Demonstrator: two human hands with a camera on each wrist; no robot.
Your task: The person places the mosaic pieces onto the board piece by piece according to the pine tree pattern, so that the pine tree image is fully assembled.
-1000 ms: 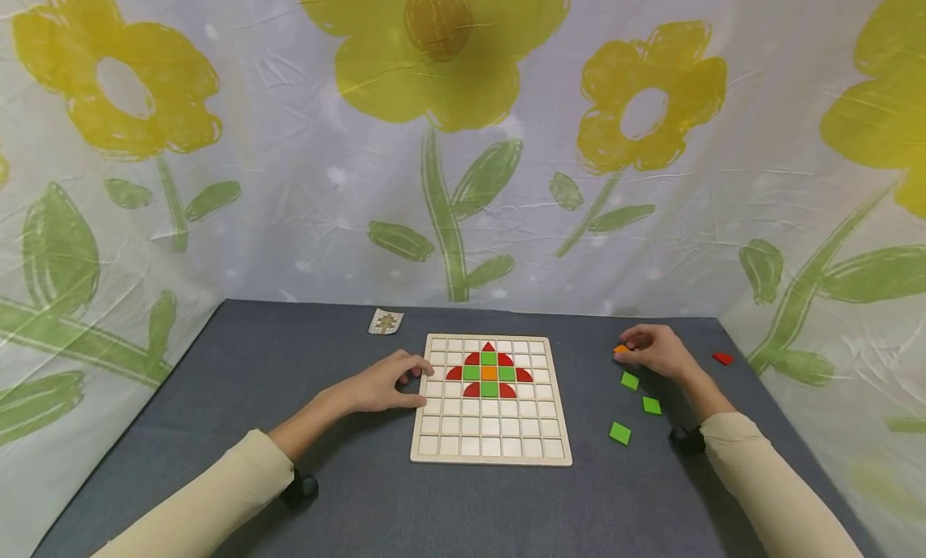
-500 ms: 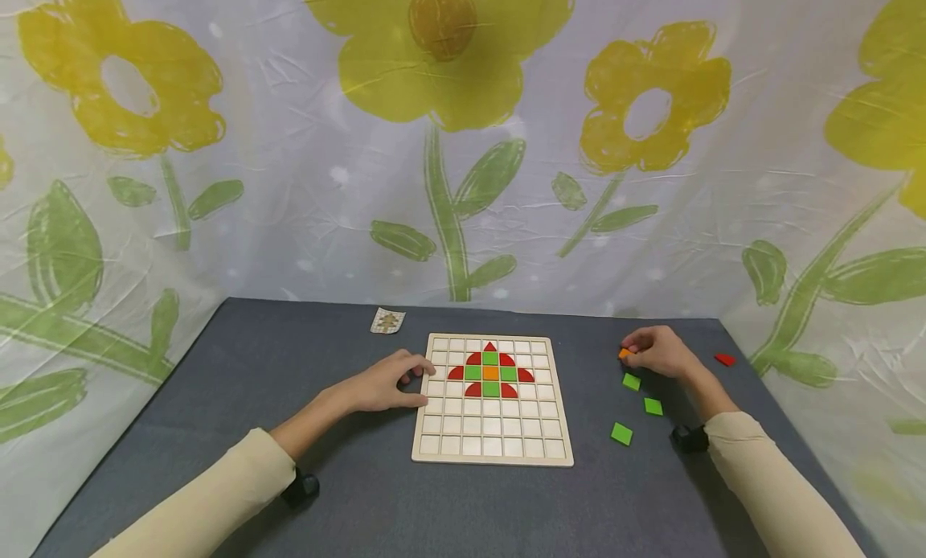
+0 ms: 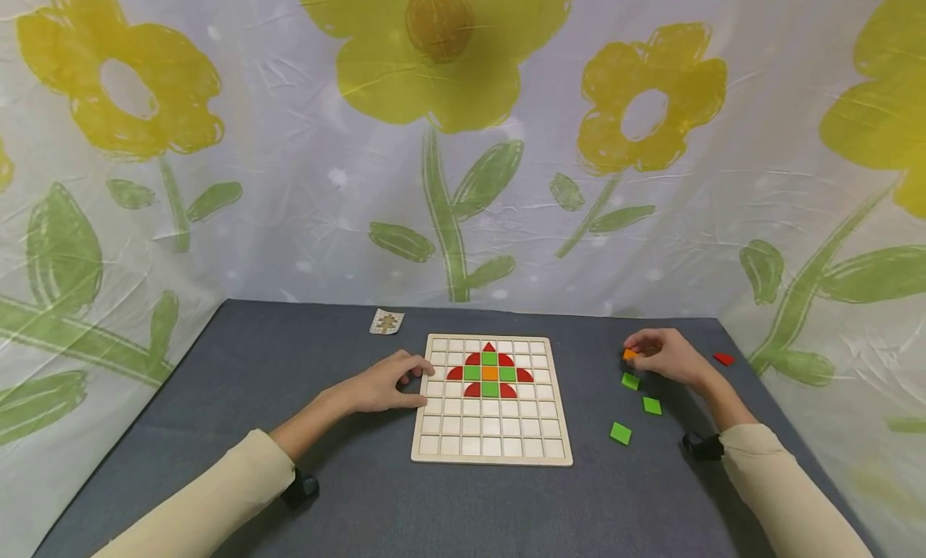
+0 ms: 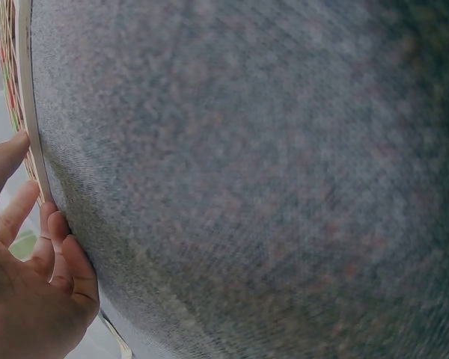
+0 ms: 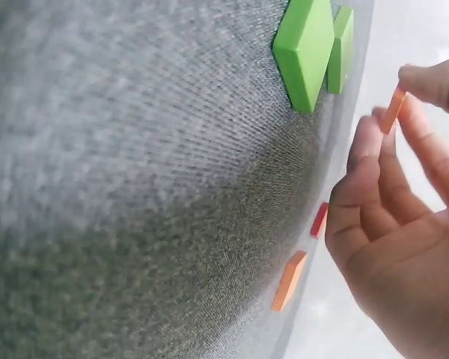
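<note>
My right hand (image 3: 669, 357) pinches an orange square tile (image 5: 393, 109) between thumb and fingertips, above the right side of the table. Just below it lie three green square tiles (image 3: 620, 433) on the cloth. At the left edge of a wooden grid board (image 3: 490, 453) is my left hand (image 3: 383, 383), its thumb and fingertips touching the frame, its fingers loosely bent. Red, green and orange tiles form a pattern in the board's upper middle, with a red triangle (image 3: 489, 347) at the top and an orange square (image 3: 489, 373) at the centre.
A small patterned card (image 3: 387, 322) lies behind the board to the left. Beyond the right hand is a red tile (image 3: 723, 359). The right wrist view shows another orange tile (image 5: 289, 281) on the cloth. A flower-printed curtain (image 3: 318, 180) hangs behind the dark table.
My right hand has moved slightly to the right and nearer, with the orange tile in its fingertips. The left hand and the board have stayed in place.
</note>
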